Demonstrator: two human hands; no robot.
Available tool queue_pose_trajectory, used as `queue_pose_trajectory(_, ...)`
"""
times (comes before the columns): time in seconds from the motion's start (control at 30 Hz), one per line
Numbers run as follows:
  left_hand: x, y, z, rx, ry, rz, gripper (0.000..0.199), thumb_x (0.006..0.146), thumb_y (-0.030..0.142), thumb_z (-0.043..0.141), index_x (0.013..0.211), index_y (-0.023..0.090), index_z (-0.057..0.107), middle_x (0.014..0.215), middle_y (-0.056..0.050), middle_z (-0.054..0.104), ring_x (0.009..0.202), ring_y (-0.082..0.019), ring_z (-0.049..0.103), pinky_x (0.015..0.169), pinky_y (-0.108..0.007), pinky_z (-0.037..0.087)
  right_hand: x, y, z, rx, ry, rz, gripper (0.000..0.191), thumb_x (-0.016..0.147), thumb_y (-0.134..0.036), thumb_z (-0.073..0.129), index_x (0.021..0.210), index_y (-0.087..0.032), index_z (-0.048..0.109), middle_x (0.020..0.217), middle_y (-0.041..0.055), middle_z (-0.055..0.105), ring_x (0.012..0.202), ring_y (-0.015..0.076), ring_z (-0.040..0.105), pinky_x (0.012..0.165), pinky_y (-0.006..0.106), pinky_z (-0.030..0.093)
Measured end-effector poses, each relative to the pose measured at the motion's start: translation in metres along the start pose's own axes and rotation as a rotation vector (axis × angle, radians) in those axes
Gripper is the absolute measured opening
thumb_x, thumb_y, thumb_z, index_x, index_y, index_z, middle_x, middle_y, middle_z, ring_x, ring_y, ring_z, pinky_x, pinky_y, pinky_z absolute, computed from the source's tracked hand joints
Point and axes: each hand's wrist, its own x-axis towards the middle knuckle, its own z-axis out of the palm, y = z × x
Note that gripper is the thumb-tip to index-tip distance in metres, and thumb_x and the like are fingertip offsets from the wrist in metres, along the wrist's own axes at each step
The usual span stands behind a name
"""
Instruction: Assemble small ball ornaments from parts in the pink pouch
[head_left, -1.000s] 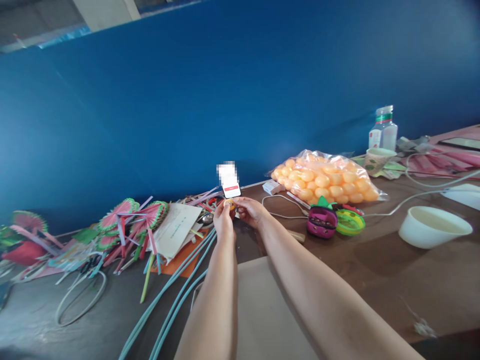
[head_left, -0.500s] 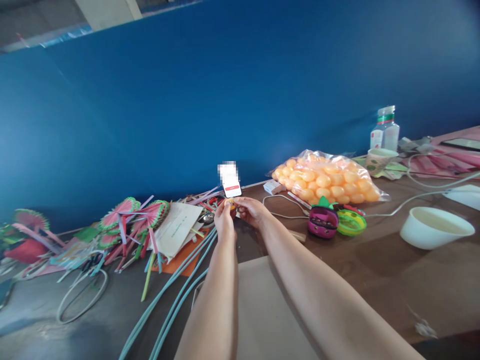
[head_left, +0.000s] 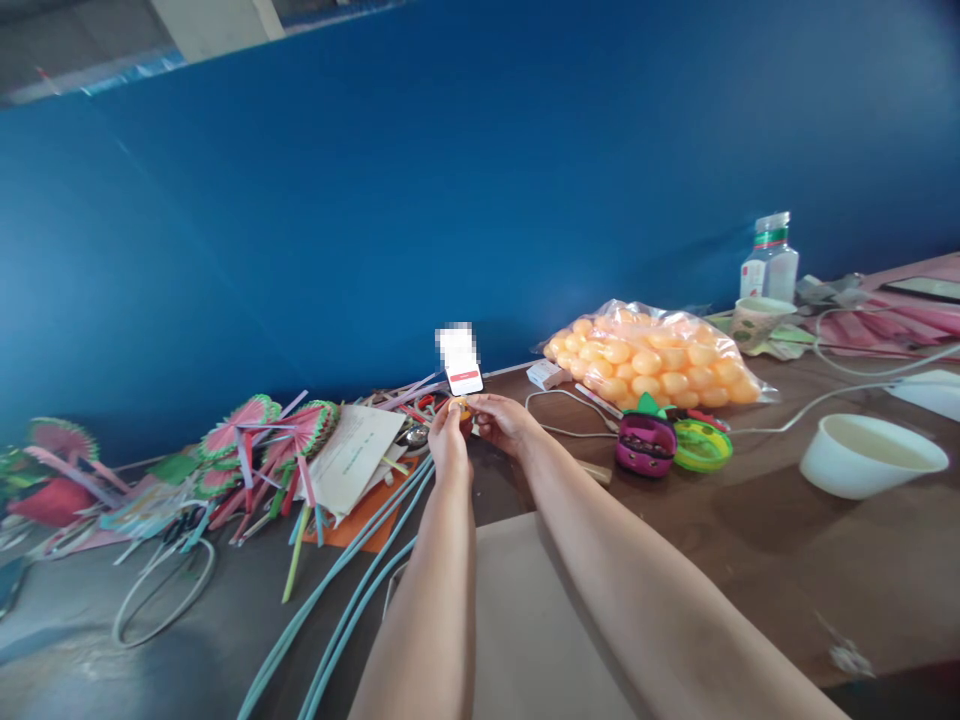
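Observation:
Both my hands meet at the middle of the desk, below a lit phone (head_left: 464,372) that leans upright. Between their fingertips is a small orange-yellow object (head_left: 460,405), partly hidden by the fingers. My left hand (head_left: 448,435) is closed on it from the left. From the right, my right hand (head_left: 504,420) pinches at its edge with thumb and forefinger. A shiny round metal item (head_left: 416,435) lies just left of my left hand.
Right of my hands are a purple case (head_left: 645,445), a green-yellow dish (head_left: 703,446), a bag of orange balls (head_left: 652,360) and a white bowl (head_left: 870,455). Watermelon paper fans (head_left: 300,432), papers (head_left: 356,450) and blue-green tubes (head_left: 352,560) lie left.

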Motion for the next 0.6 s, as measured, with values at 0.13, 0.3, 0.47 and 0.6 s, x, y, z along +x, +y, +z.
queue_pose_trajectory(0.13, -0.0011, 0.0010, 0.0010, 0.000, 0.012, -0.006, 0.030, 0.073, 0.025, 0.065, 0.099, 0.012, 0.071, 0.078, -0.006, 0.067, 0.067, -0.014, 0.063, 0.069, -0.028, 0.047, -0.0001, 0.0010, 0.0002, -0.010, 0.006, -0.010, 0.018, 0.062, -0.016, 0.079, 0.069, -0.011, 0.064, 0.053, -0.0049, 0.047, 0.047, 0.0033, 0.035, 0.041, 0.016, 0.025)
queue_pose_trajectory(0.3, -0.0006, -0.0004, -0.0002, 0.000, -0.003, 0.014, 0.032, 0.072, 0.027, 0.066, 0.099, 0.012, 0.070, 0.078, -0.006, 0.068, 0.067, -0.015, 0.063, 0.068, -0.029, 0.047, -0.0004, 0.0013, 0.0012, -0.031, 0.020, -0.023, 0.021, 0.060, -0.018, 0.081, 0.067, -0.012, 0.062, 0.051, -0.0053, 0.046, 0.048, 0.0037, 0.035, 0.042, 0.017, 0.025)
queue_pose_trajectory(0.47, 0.0021, -0.0030, -0.0014, 0.022, -0.020, 0.038, 0.028, 0.071, 0.029, 0.066, 0.093, 0.012, 0.072, 0.075, -0.006, 0.067, 0.067, -0.015, 0.062, 0.069, -0.030, 0.048, -0.0016, 0.0003, 0.0030, -0.036, 0.031, -0.025, 0.024, 0.057, -0.018, 0.082, 0.064, -0.012, 0.060, 0.050, -0.0054, 0.045, 0.048, 0.0039, 0.036, 0.043, 0.017, 0.026)
queue_pose_trajectory(0.6, 0.0043, -0.0046, -0.0019, 0.029, -0.019, 0.054, 0.025, 0.071, 0.029, 0.066, 0.090, 0.013, 0.073, 0.075, -0.005, 0.067, 0.067, -0.015, 0.062, 0.070, -0.030, 0.049, -0.0015, 0.0007, 0.0033, -0.048, 0.042, -0.036, 0.025, 0.056, -0.018, 0.082, 0.062, -0.012, 0.059, 0.050, -0.0049, 0.046, 0.047, 0.0037, 0.036, 0.042, 0.016, 0.026)
